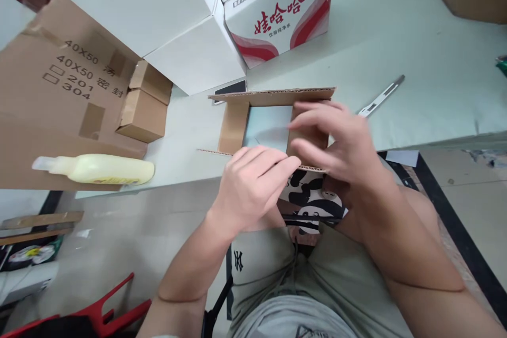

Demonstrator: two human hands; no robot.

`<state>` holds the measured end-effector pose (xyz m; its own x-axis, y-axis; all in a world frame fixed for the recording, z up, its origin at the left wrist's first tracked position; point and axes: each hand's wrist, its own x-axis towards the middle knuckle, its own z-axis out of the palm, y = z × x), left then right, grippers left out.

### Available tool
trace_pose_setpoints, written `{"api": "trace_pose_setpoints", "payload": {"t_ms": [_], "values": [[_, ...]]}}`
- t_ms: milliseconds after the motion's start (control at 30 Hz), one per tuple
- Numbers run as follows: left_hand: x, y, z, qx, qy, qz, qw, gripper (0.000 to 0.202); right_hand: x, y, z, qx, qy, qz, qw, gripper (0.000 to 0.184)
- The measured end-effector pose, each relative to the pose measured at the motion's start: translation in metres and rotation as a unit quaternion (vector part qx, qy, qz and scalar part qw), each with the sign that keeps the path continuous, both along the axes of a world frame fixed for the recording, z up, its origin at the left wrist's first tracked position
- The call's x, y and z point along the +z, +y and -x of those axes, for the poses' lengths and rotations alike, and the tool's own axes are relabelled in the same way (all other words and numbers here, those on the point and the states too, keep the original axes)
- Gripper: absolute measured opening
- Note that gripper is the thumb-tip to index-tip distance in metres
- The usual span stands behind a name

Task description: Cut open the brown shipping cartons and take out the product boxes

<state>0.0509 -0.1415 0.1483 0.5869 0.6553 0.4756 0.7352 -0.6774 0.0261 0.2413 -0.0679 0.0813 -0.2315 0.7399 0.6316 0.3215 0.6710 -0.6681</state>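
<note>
An unfolded cardboard box [233,125] stands near the table's front edge with its upper side open and its far flap sticking outward. Inside its walls a pale, bluish surface shows; I cannot tell whether it is the table or something in the box. My left hand [256,182] is closed on the box's near edge, fingers pinched together there. My right hand [336,140] is over the box's right side, somewhat blurred, its thumb and fingers apart with nothing between them. Behind the box's left corner lies a partly hidden dark, flat object [230,87].
A white utility knife [381,97] lies to the right. White cartons [198,47] and a red-and-white water carton [281,16] stand behind. On the left are a large brown carton [51,100], small brown boxes [144,111] and a pale yellow bottle [111,169] on its side.
</note>
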Motion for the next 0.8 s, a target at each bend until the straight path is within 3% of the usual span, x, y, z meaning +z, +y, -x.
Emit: {"api": "trace_pose_setpoints", "payload": {"t_ms": [100,233,333,433,600,800], "values": [[0.017,0.000,0.003,-0.002,-0.004,0.105,0.994,0.016,0.002,0.000,-0.003,0.113,-0.079,-0.022,0.990,0.032],[0.043,0.037,0.028,0.034,-0.053,0.327,0.943,0.026,-0.007,0.006,-0.005,0.105,-0.093,-0.019,0.990,0.046],[0.047,0.078,0.050,0.048,-0.088,0.439,0.893,0.028,-0.010,0.007,-0.002,0.088,-0.076,-0.040,0.992,0.046],[0.040,0.101,0.064,0.054,-0.033,0.423,0.904,0.034,-0.010,0.006,0.000,0.078,-0.058,-0.051,0.994,0.045],[0.038,0.095,0.072,0.058,0.089,0.318,0.942,0.050,-0.013,0.008,-0.004,0.026,-0.031,-0.056,0.998,0.044],[0.057,0.092,0.084,0.146,0.005,0.250,0.957,0.034,-0.024,0.015,-0.018,-0.069,0.006,-0.046,0.996,0.049]]}}
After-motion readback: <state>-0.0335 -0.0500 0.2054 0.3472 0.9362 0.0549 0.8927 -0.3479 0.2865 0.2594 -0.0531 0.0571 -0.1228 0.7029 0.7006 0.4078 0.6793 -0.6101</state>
